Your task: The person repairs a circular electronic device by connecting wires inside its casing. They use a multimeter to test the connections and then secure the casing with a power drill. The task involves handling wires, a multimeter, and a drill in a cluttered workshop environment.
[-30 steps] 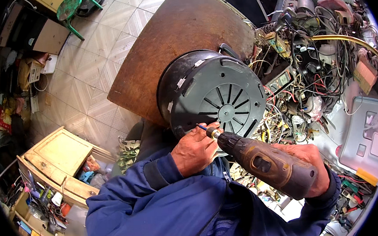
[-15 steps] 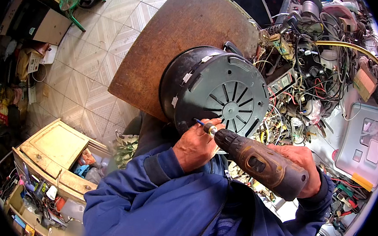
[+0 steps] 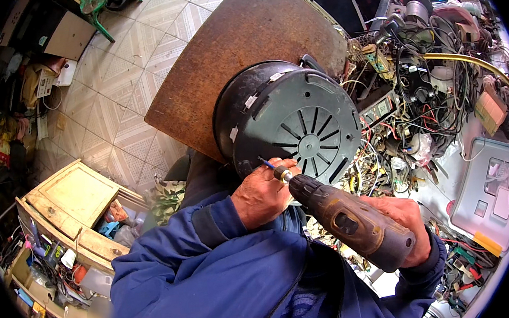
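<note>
- left hand (image 3: 260, 199): fingers bunched at a slim blue bit (image 3: 267, 163), grip unclear
- round black appliance with slotted base (image 3: 284, 114): one o'clock from that hand
- worn brown-black power drill (image 3: 357, 224): appliance's five o'clock
- right hand (image 3: 413, 227): wrapped around the drill

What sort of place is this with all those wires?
Probably a repair workshop: the right hand holds a power drill, its bit points at a slotted black base, and a heap of tangled wires lies alongside.
</note>
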Tool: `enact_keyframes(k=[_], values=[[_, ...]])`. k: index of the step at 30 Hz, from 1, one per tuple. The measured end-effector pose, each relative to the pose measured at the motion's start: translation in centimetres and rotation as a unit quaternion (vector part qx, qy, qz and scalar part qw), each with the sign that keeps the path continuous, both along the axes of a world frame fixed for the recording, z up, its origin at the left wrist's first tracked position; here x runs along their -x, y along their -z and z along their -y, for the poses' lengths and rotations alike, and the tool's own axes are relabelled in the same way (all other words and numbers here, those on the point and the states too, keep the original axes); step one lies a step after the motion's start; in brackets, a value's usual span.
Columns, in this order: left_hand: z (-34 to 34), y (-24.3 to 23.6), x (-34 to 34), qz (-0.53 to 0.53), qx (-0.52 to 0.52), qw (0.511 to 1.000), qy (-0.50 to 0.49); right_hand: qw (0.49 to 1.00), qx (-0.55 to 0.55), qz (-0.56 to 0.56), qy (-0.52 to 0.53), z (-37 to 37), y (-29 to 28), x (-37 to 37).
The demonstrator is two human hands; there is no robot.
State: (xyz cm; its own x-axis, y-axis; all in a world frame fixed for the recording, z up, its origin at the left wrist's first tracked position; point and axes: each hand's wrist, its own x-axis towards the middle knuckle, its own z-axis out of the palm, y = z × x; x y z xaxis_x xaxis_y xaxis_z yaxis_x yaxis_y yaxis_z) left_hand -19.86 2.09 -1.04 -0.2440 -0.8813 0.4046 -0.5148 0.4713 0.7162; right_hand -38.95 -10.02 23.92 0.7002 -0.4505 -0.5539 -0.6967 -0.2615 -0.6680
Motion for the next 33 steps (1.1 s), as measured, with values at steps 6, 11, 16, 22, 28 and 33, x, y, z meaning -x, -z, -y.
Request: enact_keyframes(k=[6,11,16,22,28,33], values=[[-1.3,-1.1,-2.3,-0.069,0.023,0.997,0.015,1.000,-0.010,0.018,0.011,-0.3,0.3,1.2],[-2.2,-1.8,-5.0,-0.102,-0.006,0.987,-0.124,0.999,-0.007,0.033,0.028,-1.0,0.8,2.2],[-1.7,-1.2,-6.0,-0.095,-0.061,0.969,-0.221,0.999,-0.017,0.023,0.044,-1.1,0.8,2.1],[-1.5,-0.8,-6.1,-0.070,-0.062,0.969,-0.229,0.999,0.002,0.011,0.035,-0.9,0.7,1.1],[-1.4,-0.6,-6.1,-0.067,-0.062,0.970,-0.226,0.999,-0.004,0.026,0.044,-1.0,1.3,0.9],[-1.5,-0.5,-6.1,-0.068,-0.061,0.970,-0.226,0.998,0.011,0.060,0.014,-0.6,1.9,0.6]])
